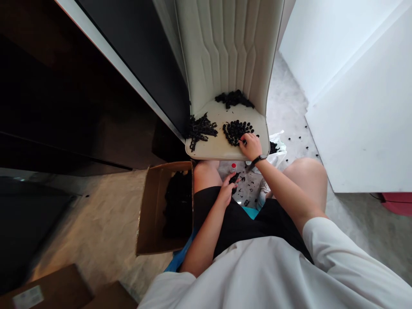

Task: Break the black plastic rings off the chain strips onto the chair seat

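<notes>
On the seat of a cream padded chair (pixel 210 147) lies a pile of small round black pieces (pixel 237 128). My right hand (pixel 251 146), with a dark watch on the wrist, is at the pile's near right edge. Its fingers are pinched together, and what sits between them is hidden or too small to name. Lower down, between my knees, my left hand (pixel 227 189) is closed around some black scraps (pixel 236 177). A heap of thin, branching black strips (pixel 202 128) rests at the seat's left, and another black heap (pixel 234 99) lies against the backrest.
A cardboard box (pixel 153 210) holding black material stands left of my leg. Beyond my right wrist is a white plastic bag (pixel 279 143) with black bits. A red-capped bottle (pixel 233 166) is below the seat. Black bits dot the floor, and a white panel (pixel 360 141) stands right.
</notes>
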Demonstrator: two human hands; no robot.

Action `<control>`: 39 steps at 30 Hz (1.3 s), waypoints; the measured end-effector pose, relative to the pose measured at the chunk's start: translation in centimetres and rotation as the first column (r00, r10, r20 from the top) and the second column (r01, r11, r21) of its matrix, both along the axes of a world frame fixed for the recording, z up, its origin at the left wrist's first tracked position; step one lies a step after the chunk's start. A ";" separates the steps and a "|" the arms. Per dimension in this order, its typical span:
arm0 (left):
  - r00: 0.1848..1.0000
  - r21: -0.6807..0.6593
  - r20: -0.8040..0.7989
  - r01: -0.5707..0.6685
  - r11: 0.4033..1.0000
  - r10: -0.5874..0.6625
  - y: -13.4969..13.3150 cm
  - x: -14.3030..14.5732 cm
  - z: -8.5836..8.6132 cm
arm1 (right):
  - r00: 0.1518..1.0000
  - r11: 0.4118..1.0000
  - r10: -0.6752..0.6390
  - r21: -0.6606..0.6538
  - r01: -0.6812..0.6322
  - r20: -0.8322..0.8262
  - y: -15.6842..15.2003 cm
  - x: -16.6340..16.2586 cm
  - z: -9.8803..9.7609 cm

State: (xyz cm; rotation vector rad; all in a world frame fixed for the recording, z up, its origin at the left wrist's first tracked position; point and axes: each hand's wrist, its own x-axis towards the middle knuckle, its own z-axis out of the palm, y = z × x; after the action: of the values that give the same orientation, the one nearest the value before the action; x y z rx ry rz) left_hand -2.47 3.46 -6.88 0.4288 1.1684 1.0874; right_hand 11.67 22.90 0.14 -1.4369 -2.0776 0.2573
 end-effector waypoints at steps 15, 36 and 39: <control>0.999 0.065 -0.036 0.034 0.997 -0.032 -0.4 -0.4 1.5 | 0.955 0.911 0.019 -0.388 -0.138 -0.295 -12.9 5.7 -1.6; 0.955 0.256 -0.117 0.294 0.921 -0.272 -1.6 -1.0 1.6 | 0.751 0.616 -0.066 -0.619 -0.487 -0.657 -16.9 6.1 -4.8; 0.956 0.262 -0.119 0.291 0.920 -0.269 -1.6 -1.1 1.4 | 0.748 0.651 -0.030 -0.581 -0.489 -0.663 -16.8 5.9 -4.7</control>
State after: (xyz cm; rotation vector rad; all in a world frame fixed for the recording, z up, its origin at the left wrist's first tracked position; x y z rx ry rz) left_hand -3.52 1.87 -5.44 0.8410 0.9895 0.9898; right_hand 17.55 6.06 -4.56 -1.1726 -1.6062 1.6309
